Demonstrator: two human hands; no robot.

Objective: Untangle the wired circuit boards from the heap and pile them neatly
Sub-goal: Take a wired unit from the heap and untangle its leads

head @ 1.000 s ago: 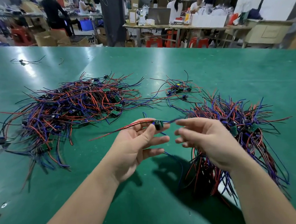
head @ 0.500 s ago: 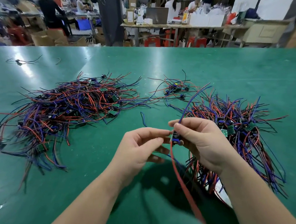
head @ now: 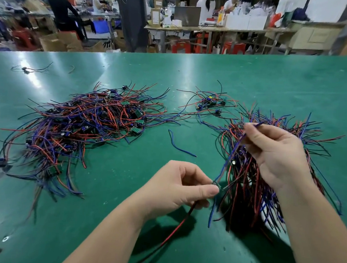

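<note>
A big tangled heap of wired circuit boards (head: pixel 82 125), with red, blue and black leads, lies on the left of the green table (head: pixel 193 75). On the right sits the pile of sorted boards (head: pixel 253 178), its wires fanned out. My left hand (head: pixel 181 189) pinches one small board (head: pixel 216 184) between thumb and fingers; its red lead hangs down toward me. My right hand (head: pixel 273 154) is above the sorted pile and pinches that board's blue wire (head: pixel 235 148), stretched up from the board.
A small cluster of boards (head: pixel 210 102) lies at the middle back. A loose blue wire (head: pixel 178 144) rests between heap and pile. Stray wires (head: pixel 29 69) lie at the far left. Behind the table stand workbenches, boxes, stools and people.
The hands have drawn apart: my left hand now holds the board low, and my right hand has slid up along the blue wire over the sorted pile.
</note>
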